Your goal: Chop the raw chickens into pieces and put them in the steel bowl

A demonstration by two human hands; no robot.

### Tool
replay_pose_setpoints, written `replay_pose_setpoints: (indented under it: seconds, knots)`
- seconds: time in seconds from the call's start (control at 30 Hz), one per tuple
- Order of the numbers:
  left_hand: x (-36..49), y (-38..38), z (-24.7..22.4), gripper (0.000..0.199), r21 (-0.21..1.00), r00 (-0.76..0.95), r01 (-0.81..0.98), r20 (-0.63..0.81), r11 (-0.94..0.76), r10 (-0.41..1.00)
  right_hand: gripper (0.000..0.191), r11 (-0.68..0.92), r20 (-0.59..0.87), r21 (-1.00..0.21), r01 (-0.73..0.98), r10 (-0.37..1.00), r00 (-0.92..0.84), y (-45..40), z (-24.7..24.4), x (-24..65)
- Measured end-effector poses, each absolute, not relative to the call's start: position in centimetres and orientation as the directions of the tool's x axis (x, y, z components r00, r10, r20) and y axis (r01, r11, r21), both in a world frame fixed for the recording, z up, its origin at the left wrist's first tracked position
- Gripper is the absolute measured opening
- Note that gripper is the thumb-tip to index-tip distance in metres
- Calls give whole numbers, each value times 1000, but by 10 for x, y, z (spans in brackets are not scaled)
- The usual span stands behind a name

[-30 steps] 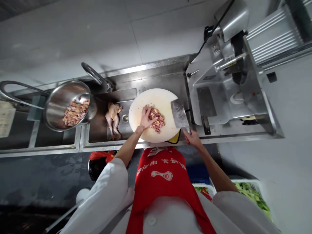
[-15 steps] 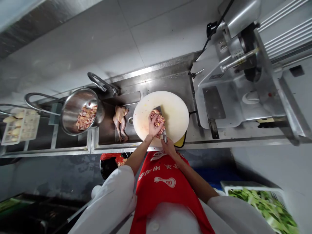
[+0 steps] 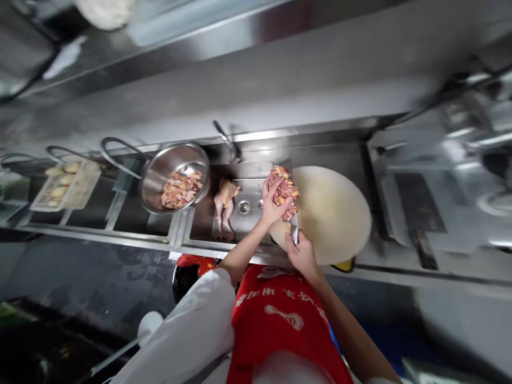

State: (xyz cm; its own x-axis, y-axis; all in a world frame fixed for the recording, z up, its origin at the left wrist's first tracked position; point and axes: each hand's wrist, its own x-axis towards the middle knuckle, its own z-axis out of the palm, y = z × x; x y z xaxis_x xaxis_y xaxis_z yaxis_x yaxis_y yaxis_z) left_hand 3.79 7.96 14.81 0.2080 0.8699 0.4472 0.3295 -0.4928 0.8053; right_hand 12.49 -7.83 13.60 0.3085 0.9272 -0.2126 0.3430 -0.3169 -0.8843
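Note:
My right hand (image 3: pixel 302 252) grips the handle of a cleaver (image 3: pixel 295 232), whose blade lies flat beneath a heap of chopped chicken (image 3: pixel 288 188). Fingers spread over that heap, my left hand (image 3: pixel 273 207) holds the pieces against the blade. The load is at the left edge of the round white cutting board (image 3: pixel 334 216), beside the sink; most of the blade is hidden by meat. A whole plucked chicken (image 3: pixel 225 201) lies in the sink to the left. Beyond it, a tilted steel bowl (image 3: pixel 151 181) contains more chopped chicken (image 3: pixel 182 190).
A faucet (image 3: pixel 230 143) rises behind the sink (image 3: pixel 200 226). At far left a white basket (image 3: pixel 82 186) contains pale yellowish items. A second cleaver (image 3: pixel 418 208) lies at right near a blurred machine (image 3: pixel 476 133). A bin with a red bag (image 3: pixel 196 261) stands below the counter.
Both hands have carried the cleaver and chopped chicken from the middle of the board to its left edge, towards the sink. The camera view has swung left.

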Motion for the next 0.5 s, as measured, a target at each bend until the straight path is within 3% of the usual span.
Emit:
replay_pose_setpoints:
  seconds: [0.23, 0.37, 0.43, 0.5]
  knots:
    - [-234, 185, 181, 78, 822, -109, 405, 478, -401, 871, 35, -112, -148, -818, 564, 989, -19, 60, 183, -87]
    - [-382, 270, 174, 45, 896, -269, 407, 302, -177, 915, 32, 17, -104, -690, 723, 987, -122, 149, 198, -183]
    - [-437, 302, 165, 25, 896, -267, 444, 144, -11, 953, 31, 43, -105, -622, 782, 985, -138, 180, 203, -211]
    - [-477, 320, 152, 22, 888, -236, 448, 10, 99, 972, 33, 28, -117, -573, 819, 986, -116, 199, 206, -225]
